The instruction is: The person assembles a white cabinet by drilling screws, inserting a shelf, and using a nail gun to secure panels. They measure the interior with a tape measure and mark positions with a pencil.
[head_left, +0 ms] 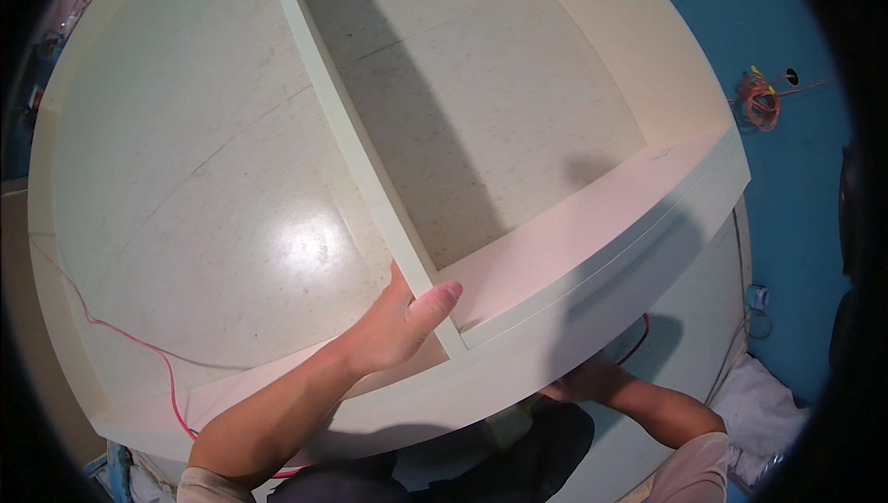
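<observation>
The left hand (407, 318) grips the upright divider panel (356, 147) of the pale cream cabinet frame (601, 253), steadying it for fastening; the right hand (583, 383) works hidden beneath, grip unclear.

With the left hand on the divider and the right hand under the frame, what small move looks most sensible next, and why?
Probably keep the left hand pressing the divider panel steady against the front board. The thumb wraps the divider at the joint, while the right hand is mostly hidden below the board, seemingly working at that joint.
</observation>
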`<state>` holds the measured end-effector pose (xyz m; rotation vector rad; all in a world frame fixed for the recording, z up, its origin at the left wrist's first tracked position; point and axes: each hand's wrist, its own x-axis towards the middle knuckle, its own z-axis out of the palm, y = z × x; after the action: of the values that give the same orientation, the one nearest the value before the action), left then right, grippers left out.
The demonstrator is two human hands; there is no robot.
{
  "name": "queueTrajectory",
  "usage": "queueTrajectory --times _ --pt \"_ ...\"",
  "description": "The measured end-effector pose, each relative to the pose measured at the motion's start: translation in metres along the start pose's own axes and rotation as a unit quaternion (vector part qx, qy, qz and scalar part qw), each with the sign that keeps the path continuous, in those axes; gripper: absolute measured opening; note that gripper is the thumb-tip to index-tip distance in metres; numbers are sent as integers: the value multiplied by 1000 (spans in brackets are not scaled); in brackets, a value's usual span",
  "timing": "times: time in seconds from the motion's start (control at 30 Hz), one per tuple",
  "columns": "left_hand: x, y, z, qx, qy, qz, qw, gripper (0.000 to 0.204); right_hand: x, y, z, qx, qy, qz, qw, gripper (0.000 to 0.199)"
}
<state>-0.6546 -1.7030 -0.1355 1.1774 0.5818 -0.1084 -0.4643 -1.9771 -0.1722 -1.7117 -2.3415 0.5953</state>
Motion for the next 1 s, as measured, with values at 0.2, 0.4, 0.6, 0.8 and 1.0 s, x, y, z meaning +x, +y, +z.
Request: queueTrajectory --times 0.2,0.4,0.6,0.8,1.0 --pt "-4 8 0 29 -13 -18 999 77 3 5 1 21 2 14 1000 60" --pt "-5 10 -1 45 -17 -20 999 78 9 -4 -15 -46 42 18 998 60" --pt "-5 11 -2 62 -24 -29 997 78 2 1 -11 -2 -18 19 1000 61" --pt "-3 9 -5 75 -29 -40 996 81 2 -7 -11 54 15 77 995 56" --pt "-3 5 -45 -163 -34 -74 983 98 -3 14 19 175 -53 95 979 32"
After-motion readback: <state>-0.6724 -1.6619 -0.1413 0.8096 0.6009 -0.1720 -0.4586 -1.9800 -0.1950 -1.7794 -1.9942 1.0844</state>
